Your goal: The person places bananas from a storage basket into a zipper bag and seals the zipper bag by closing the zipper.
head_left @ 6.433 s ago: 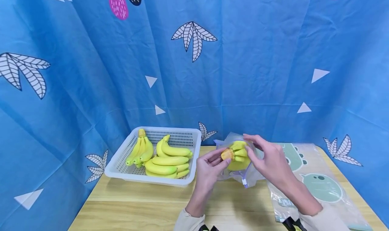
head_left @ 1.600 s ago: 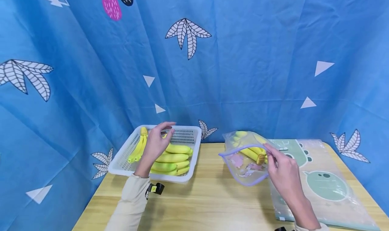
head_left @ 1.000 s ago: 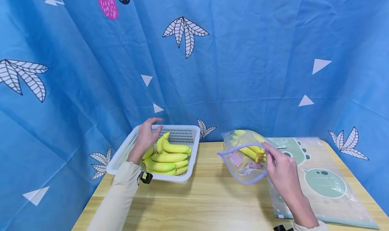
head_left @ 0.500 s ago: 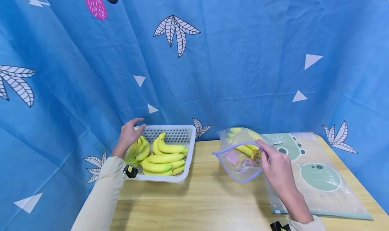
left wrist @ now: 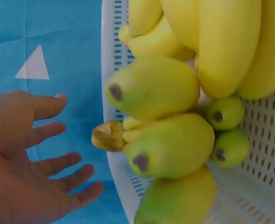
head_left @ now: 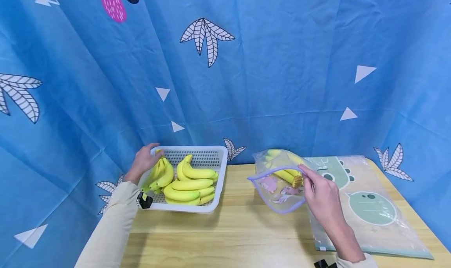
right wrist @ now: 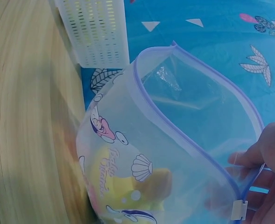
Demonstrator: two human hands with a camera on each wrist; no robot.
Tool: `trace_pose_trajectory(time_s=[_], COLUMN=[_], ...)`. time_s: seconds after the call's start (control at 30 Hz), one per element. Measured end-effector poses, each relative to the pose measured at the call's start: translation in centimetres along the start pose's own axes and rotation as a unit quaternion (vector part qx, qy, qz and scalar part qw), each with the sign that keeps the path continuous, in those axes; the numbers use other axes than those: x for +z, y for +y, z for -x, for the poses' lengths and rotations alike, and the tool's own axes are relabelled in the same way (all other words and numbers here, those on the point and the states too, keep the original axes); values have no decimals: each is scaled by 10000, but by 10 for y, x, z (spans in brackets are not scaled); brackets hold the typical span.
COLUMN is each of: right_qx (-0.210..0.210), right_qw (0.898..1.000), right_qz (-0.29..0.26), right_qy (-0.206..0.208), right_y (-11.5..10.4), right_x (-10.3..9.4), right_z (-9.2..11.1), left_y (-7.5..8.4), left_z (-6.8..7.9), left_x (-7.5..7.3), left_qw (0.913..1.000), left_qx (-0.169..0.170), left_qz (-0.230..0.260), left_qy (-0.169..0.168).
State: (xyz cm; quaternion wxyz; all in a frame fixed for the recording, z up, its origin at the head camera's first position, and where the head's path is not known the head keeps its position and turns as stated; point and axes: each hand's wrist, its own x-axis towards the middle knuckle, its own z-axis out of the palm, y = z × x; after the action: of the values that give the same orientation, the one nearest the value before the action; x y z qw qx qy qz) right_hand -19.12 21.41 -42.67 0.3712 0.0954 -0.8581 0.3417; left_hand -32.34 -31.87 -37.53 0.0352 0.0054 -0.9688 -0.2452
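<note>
My left hand (head_left: 143,160) is at the back left corner of a white perforated basket (head_left: 222,174). In the left wrist view its fingers are spread and bent slightly, just short of the brown stem end (left wrist: 108,136) of a banana bunch (left wrist: 172,144). That bunch leans on the basket's left side, stem at the rim. My right hand (head_left: 324,195) pinches the rim of a clear zip bag (head_left: 275,199) with a purple edge and a white slider (right wrist: 239,210), holding its mouth wide. Inside the bag lies another bunch of bananas (head_left: 287,176), stem towards the mouth.
More bananas (head_left: 190,184) fill the basket's middle and right. A flat clear bag with green animal prints (head_left: 373,209) lies on the wooden table (head_left: 225,236) at the right. A blue patterned curtain (head_left: 282,64) hangs behind and at both sides.
Earlier both hands were at the bananas in the bag. My left hand has since crossed leftward over the basket and lowered towards the left bunch's stem. My right hand keeps pinching the bag's rim.
</note>
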Motion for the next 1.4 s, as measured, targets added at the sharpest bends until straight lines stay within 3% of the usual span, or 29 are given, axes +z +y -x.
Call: trace_pose_trajectory(time_s=[0.27, 0.67, 1.07, 1.23, 1.4], right_qx=[27, 45, 84, 102, 167], right_qw=[10000, 10000, 9999, 9999, 9997], right_qz=[-3, 21, 36, 17, 39], right_qy=[-10, -49, -125, -133, -160], right_y=[1, 2, 2, 1, 1], right_x=[0, 2, 2, 2, 1], right_z=[-1, -2, -2, -2, -2], left_y=[-12, -24, -25, -25, -15], left_z=[-10, -22, -16, -12, -7], left_x=[0, 7, 4, -1, -11], left_qw=[9984, 9954, 9981, 9986, 9980], left_qx=[2, 16, 236, 276, 430], left_qz=[-201, 16, -389, -293, -316], left_qy=[-531, -960, -420, -339, -339])
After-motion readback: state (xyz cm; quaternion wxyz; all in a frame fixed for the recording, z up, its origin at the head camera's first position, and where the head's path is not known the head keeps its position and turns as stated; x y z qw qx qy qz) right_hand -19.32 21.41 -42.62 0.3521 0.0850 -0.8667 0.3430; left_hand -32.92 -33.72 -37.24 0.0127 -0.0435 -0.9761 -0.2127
